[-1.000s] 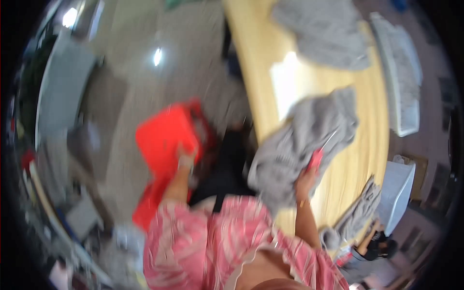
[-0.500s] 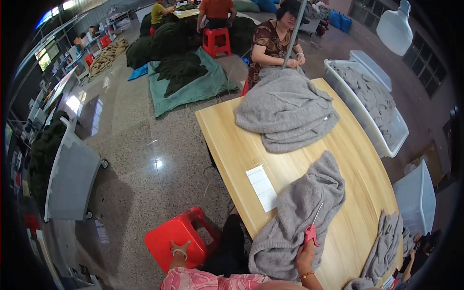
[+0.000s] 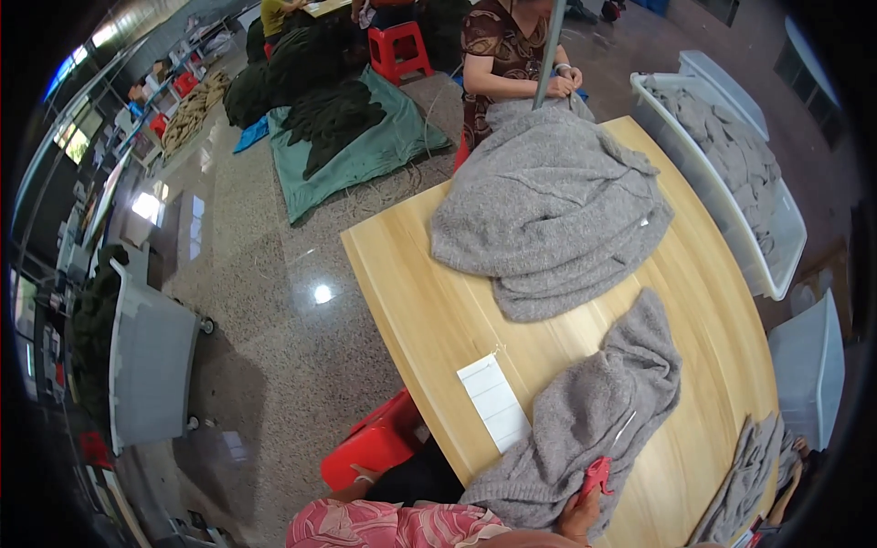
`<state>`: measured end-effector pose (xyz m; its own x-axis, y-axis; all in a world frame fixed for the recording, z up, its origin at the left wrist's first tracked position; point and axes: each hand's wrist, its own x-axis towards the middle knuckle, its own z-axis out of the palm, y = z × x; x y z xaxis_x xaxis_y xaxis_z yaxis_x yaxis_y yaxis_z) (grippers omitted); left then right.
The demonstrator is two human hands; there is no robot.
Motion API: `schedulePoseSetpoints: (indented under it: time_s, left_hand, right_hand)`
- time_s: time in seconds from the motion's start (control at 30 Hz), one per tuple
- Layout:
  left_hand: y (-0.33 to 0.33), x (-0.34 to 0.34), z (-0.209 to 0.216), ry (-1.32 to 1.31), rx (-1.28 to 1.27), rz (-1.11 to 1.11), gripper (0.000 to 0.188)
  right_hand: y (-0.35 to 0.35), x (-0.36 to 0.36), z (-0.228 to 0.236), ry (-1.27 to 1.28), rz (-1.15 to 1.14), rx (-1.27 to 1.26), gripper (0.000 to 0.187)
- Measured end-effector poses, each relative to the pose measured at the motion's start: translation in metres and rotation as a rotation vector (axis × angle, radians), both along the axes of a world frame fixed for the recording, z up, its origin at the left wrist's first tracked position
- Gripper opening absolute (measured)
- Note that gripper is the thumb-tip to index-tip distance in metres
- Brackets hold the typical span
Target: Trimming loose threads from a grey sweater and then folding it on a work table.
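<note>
My right hand (image 3: 577,517) is closed round the handle of red-handled scissors (image 3: 597,477), at the front of the table. Their thin metal end lies over a grey knitted garment (image 3: 585,402), spread lengthwise with its ribbed edge toward me. Low at the left, my left hand (image 3: 360,484) is beside a red stool (image 3: 375,447), a pale band at its wrist. The fingers of that hand are hidden. Just left of the garment is a white paper strip (image 3: 493,402) with lines on it.
A large heap of grey knitwear (image 3: 548,210) covers the far part of the wooden table (image 3: 402,265), near a metal pole (image 3: 549,55). Behind it a co-worker (image 3: 512,55) sits handling grey fabric. White bins (image 3: 731,219) stand on the right, a wheeled bin (image 3: 151,365) on the left.
The whole view has shifted, with the table looking nearer. My left hand, earlier seen spread on the red stool, is now mostly hidden. My right hand still holds the scissors over the garment.
</note>
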<state>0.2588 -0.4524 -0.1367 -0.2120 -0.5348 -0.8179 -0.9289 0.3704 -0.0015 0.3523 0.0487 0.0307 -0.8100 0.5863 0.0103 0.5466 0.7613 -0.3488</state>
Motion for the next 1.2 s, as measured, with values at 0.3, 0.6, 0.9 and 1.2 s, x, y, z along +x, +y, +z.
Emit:
schedulePoseSetpoints:
  time_s: [0.3, 0.6, 0.9, 1.2]
  left_hand:
    - [-0.094, -0.08, -0.066, -0.31, -0.019, -1.108, 0.071]
    - [-0.07, -0.272, -0.165, -0.322, 0.657, -2.046, 0.036]
    - [-0.055, -0.311, -0.193, -0.004, 0.565, -2.005, 0.023]
    - [-0.011, -0.293, -0.177, 0.096, 0.852, -1.47, 0.019]
  right_hand:
    - [-0.007, -0.077, 0.079, -0.061, -0.164, -0.208, 0.036]
    - [-0.004, -0.056, 0.033, 0.113, -0.161, -0.097, 0.051]
    - [-0.043, -0.033, 0.038, 0.254, -0.503, 0.457, 0.037]
    - [-0.229, 0.148, 0.035, 0.38, -0.931, 0.509, 0.027]
